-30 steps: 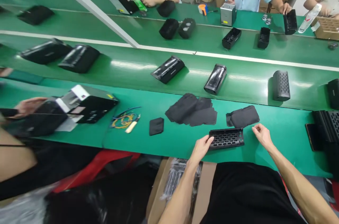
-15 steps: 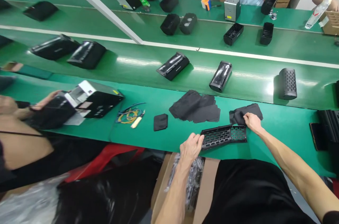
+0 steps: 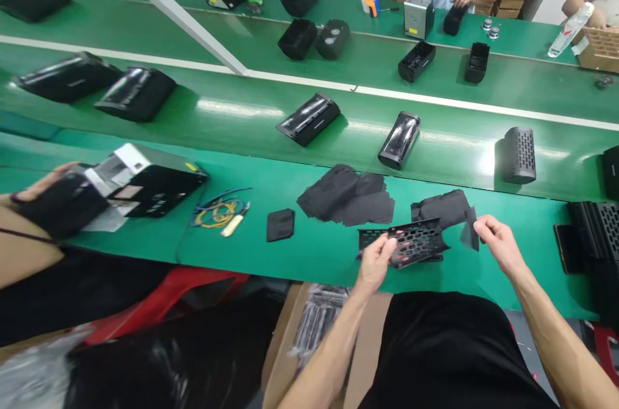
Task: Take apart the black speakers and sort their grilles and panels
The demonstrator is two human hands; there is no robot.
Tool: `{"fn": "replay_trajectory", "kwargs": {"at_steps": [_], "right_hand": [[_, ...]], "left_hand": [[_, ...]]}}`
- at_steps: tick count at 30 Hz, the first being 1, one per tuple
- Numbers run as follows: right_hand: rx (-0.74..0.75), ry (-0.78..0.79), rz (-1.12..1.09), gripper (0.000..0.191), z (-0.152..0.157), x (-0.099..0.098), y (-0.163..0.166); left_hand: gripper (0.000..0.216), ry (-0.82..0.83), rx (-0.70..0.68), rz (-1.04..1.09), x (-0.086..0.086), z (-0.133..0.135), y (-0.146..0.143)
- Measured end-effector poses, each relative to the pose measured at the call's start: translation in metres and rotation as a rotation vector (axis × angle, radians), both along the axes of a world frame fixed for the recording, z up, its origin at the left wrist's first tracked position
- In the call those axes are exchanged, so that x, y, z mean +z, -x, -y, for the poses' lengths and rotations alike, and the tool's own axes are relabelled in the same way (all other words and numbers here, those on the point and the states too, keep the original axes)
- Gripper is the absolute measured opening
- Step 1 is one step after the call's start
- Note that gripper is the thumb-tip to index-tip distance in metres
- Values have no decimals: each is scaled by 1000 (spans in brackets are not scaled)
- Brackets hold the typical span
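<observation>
My left hand [image 3: 376, 262] grips the left end of a black perforated speaker grille [image 3: 420, 242], tilted a little above the bench. Beneath it lies another black perforated grille [image 3: 370, 237], partly covered. My right hand [image 3: 500, 242] pinches a thin, dark piece of mesh cloth [image 3: 471, 229] that hangs from the fingertips, to the right of the held grille. Behind it rests a small stack of black cloth pieces [image 3: 442, 208]. Farther left spreads a larger pile of black cloth pieces [image 3: 345, 196], with a small black cloth stack [image 3: 280, 224] beside it.
Black speaker housings [image 3: 309, 119] stand on the green conveyor [image 3: 232, 131] ahead. Left are coiled cables [image 3: 220, 212] and a black box-shaped device [image 3: 159, 183] near a co-worker's arm. At right are a phone [image 3: 568, 248] and stacked black grilles [image 3: 592, 254]. An open carton [image 3: 285, 331] sits below the edge.
My right hand has lifted a cloth piece off the small stack and moved right. My left hand has raised one grille, uncovering another below. The view has shifted slightly.
</observation>
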State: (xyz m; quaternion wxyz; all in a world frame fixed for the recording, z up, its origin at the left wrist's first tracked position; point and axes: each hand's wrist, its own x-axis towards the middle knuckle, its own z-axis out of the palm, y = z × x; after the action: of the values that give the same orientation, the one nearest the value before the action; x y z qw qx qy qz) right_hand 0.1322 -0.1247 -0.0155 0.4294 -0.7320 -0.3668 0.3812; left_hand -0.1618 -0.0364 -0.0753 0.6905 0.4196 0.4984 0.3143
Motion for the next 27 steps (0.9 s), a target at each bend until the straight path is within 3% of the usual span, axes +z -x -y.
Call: {"fn": "replay_trajectory", "kwargs": {"at_steps": [4, 7, 10, 13, 15, 18, 22, 27], "right_hand": [[245, 38, 257, 26, -3, 17, 48], [311, 14, 282, 17, 2, 22, 53], [93, -22, 274, 22, 24, 22, 24], [-183, 105, 106, 53, 49, 11, -9], [-203, 205, -170, 67, 61, -2, -17], [-196, 217, -469, 61, 69, -15, -10], [-244, 145, -551, 59, 68, -14, 1], [-192, 139, -545, 58, 64, -12, -3]], "left_hand": [[66, 201, -77, 217, -17, 18, -52], [63, 213, -130, 255, -17, 24, -64], [67, 228, -185, 261, -11, 24, -60], [73, 236, -254, 239, -5, 23, -55], [72, 232, -277, 222, -2, 23, -54], [64, 244, -269, 255, 3, 22, -54], [61, 309, -346, 277, 14, 14, -54], [64, 356, -509, 137, 27, 0, -55]]}}
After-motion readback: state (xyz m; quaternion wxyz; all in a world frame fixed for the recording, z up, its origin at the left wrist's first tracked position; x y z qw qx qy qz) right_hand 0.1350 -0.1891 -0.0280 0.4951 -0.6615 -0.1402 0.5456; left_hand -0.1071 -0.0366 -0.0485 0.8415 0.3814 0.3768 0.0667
